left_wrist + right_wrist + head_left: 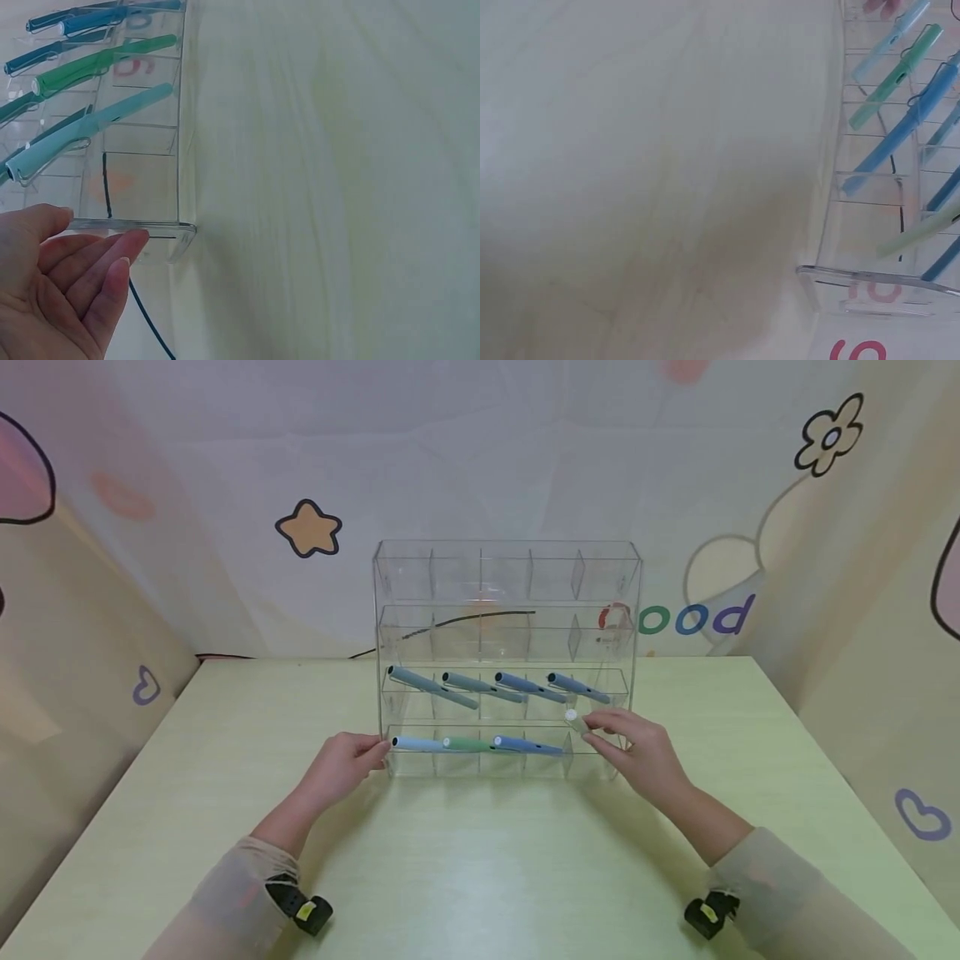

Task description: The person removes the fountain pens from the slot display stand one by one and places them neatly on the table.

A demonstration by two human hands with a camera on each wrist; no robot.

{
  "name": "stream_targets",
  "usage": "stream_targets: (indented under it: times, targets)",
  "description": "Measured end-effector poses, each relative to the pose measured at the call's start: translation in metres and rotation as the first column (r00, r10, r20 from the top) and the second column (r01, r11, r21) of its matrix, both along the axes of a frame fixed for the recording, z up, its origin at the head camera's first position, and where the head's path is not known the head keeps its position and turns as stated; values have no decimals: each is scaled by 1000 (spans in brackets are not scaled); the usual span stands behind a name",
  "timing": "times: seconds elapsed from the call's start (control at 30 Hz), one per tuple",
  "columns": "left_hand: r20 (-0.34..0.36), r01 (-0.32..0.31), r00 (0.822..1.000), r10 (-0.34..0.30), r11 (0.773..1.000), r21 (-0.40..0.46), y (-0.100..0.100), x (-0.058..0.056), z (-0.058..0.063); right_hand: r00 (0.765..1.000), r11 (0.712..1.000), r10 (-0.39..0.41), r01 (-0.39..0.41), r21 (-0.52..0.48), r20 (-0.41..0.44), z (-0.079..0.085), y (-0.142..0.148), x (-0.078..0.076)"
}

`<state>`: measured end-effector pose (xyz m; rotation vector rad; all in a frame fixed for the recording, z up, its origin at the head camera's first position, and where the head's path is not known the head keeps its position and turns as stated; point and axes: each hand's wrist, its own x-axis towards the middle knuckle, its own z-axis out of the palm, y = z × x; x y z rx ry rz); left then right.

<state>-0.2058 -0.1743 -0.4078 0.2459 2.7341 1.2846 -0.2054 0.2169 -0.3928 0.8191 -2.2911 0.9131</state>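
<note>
A clear acrylic pen rack (506, 558) with tiers of divided compartments stands on the table. My left hand (347, 767) grips its lower left side; in the left wrist view the thumb lies on one face of the side panel and fingers on the other. My right hand (637, 747) pinches a pale green pen (576, 722) by the rack's lower right. In the right wrist view this pen (919, 234) slants over the bottom tier's end compartment; the hand is out of that frame. A light blue pen (416, 744), a green pen (467, 745) and a blue pen (528, 746) lie in the bottom tier.
Several blue and teal pens (431, 686) lean in the tier above. Only dividers show in the two upper tiers. A printed cloth (480, 460) hangs behind the rack and along both sides of the pale wooden table (480, 868).
</note>
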Motion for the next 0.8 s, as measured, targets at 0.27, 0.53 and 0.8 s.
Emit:
stream_targets:
  times: [0.27,0.53,0.8]
  targets:
    - [12,-6,1000,6,1000,10,1,1,0,998,994,8,-14,-107,-55,15,-2,4]
    - [86,-18,996,16,999,32,4,1,5,998,984,-50,57,-170,45,28,-1,10]
    - [143,-14,990,8,999,43,6,2,7,993,974,-50,72,-213,107,35,-2,18]
